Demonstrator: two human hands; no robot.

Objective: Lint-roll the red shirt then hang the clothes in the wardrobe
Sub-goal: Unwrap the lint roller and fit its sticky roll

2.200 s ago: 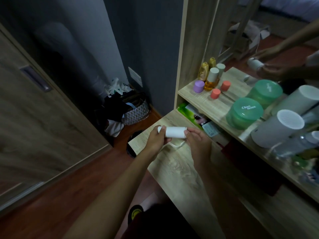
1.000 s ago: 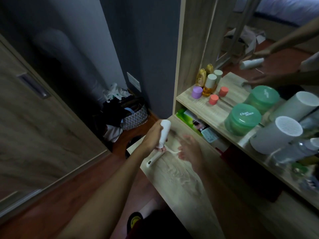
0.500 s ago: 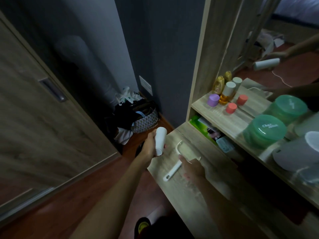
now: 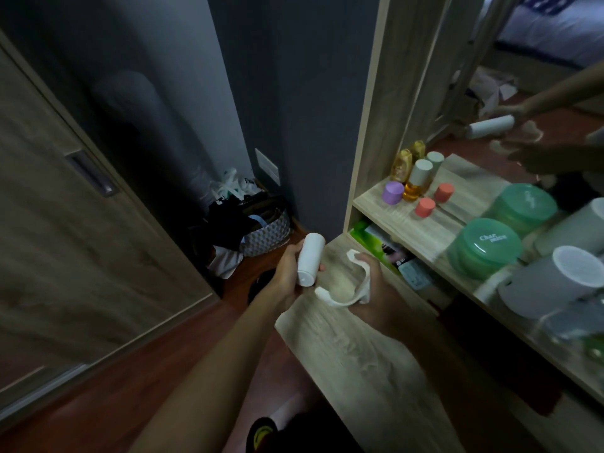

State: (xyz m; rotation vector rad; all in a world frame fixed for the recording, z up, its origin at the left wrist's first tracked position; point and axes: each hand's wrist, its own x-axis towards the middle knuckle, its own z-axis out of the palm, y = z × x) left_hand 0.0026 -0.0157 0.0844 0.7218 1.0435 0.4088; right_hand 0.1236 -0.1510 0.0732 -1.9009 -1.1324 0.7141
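Observation:
My left hand point(image 4: 287, 273) grips a white lint-roller roll point(image 4: 310, 259), held nearly upright above the left end of the wooden dressing table point(image 4: 346, 351). My right hand point(image 4: 376, 289) holds the white lint-roller handle frame point(image 4: 340, 295), its curved arm lifted off the tabletop and separate from the roll. The two parts are a few centimetres apart. No red shirt is in view. A wooden wardrobe door point(image 4: 81, 230) with a recessed handle fills the left side.
A shelf point(image 4: 421, 230) carries a purple jar, two coral caps, amber bottles, green round tubs point(image 4: 483, 246) and white cylinders point(image 4: 552, 282). A mirror behind shows my hands' reflection. A patterned basket point(image 4: 264, 233) of clothes stands on the floor by the dark wall.
The roll was pulled off its handle by my left hand. The handle lay on the table half a second ago; now my right hand has picked it up beside the roll.

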